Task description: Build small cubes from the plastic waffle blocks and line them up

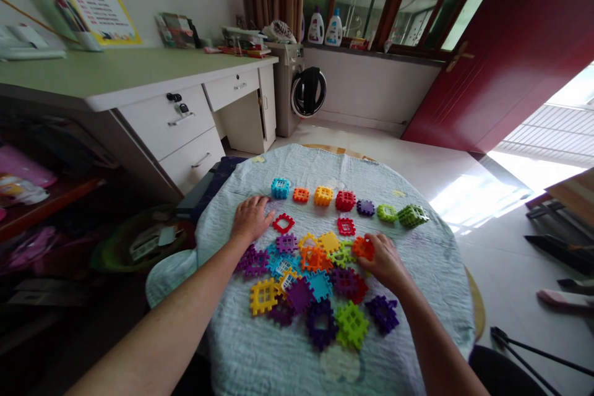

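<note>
1. A right hand (383, 263) pinches an orange tile (362, 248) between thumb and fingers at the right far edge of a pile of toothed tiles (299, 295); whether the tile is off the cloth (394, 359) cannot be told.

2. The left hand (253, 218) lies palm down on the cloth with its fingers loosely spread, apparently holding nothing, just beside a red frame (284, 216).

3. The step in hand looks like picking one tile from the loose pile. The next move would seem to call for a firm pinch on the toothed edge, drawing the tile clear of its neighbours.

4. Along the far side, a row runs from a blue block (280, 188) on the left to a dark green block (413, 215) on the right.

5. Floor left, a green basin (103, 263) holds pale items (158, 242), too dim to identify. Far off, bottles (333, 29) stand on the sill, contents hidden; a washing machine (288, 83) has its door ajar.
</note>
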### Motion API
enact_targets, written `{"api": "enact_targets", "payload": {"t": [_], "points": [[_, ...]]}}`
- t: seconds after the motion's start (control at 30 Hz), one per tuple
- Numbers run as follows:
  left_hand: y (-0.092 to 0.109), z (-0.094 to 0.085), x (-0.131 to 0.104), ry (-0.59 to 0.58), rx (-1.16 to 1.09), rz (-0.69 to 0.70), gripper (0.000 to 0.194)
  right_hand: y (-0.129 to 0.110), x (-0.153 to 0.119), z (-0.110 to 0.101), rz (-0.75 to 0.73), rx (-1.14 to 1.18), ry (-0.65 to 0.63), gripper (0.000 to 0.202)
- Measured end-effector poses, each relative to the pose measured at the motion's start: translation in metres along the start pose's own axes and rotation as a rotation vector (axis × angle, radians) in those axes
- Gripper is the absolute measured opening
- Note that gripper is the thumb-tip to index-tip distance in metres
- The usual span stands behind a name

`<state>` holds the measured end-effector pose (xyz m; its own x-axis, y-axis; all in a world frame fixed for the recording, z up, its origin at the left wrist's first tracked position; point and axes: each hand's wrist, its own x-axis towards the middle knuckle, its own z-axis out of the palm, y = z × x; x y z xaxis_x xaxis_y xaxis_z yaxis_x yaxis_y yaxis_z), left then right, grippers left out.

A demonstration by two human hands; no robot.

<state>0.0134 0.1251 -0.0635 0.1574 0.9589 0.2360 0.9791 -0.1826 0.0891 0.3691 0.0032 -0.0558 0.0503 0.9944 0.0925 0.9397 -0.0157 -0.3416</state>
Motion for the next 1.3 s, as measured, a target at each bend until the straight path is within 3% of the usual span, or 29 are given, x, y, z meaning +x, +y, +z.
{"api": "enact_targets", "payload": {"t": [0.2, 0.57, 1.3], "points": [[-0.002, 0.003, 0.000, 0.006, -0.007, 0.004, 0.041, 0.010, 0.004, 0.006, 0.025, 0.033, -0.022, 0.052], [0.000, -0.001, 0.000, -0.006, -0.010, 0.007, 0.040, -0.004, 0.004, 0.003, 0.063, 0.015, 0.015, 0.036], [0.001, -0.002, -0.001, -0.012, -0.058, -0.024, 0.040, -0.010, 0.008, 0.002, 0.142, 0.058, 0.041, 0.037]]}}
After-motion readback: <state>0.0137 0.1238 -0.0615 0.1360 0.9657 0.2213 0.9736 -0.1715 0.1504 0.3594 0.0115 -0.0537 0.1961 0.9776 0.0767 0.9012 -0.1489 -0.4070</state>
